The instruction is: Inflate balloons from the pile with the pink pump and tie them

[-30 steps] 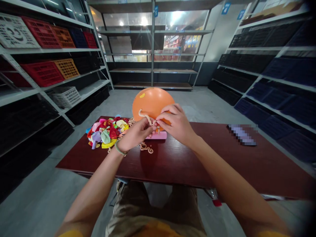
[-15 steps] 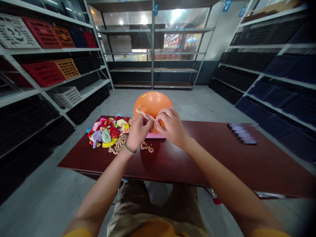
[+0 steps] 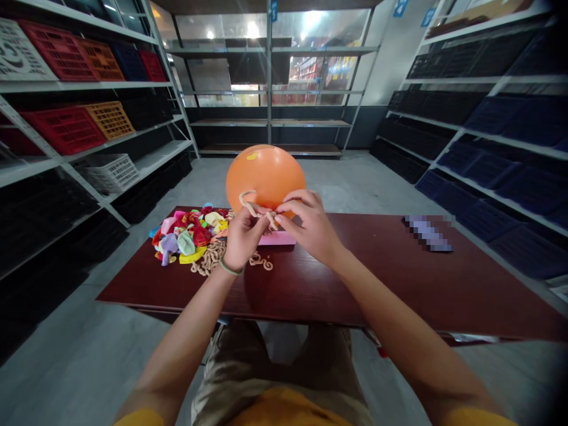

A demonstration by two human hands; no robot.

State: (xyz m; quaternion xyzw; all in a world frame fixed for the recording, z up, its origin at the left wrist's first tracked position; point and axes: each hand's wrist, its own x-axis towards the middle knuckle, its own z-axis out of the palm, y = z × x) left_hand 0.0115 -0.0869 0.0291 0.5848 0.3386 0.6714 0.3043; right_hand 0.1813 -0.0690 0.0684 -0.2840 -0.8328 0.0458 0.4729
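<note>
A large inflated orange balloon [image 3: 265, 174] stands above the table just beyond my hands, with a small yellow patch near its top. My left hand [image 3: 243, 236] pinches a beige cord [image 3: 248, 204] between thumb and fingers in front of the balloon; one loose end curls up against the orange surface. From the other side, my right hand [image 3: 310, 228] has its thumb and fingertips at the same cord. The balloon's neck is hidden behind my fingers. Under the hands lies a pink flat-sided object [image 3: 277, 238], partly covered.
Left on the dark red table [image 3: 346, 290] lies a heap of limp coloured balloons [image 3: 186, 236], beside a pile of beige cords [image 3: 210, 258]. A short curled cord [image 3: 261, 261] lies nearby. A blurred-out flat object [image 3: 428, 232] is at right. Shelves with crates [image 3: 62, 127] surround the table.
The balloon appears higher and slightly left, with more of it showing above my hands. My right thumb and fingers have spread a little; the left still pinches the cord. The view has shifted slightly.
</note>
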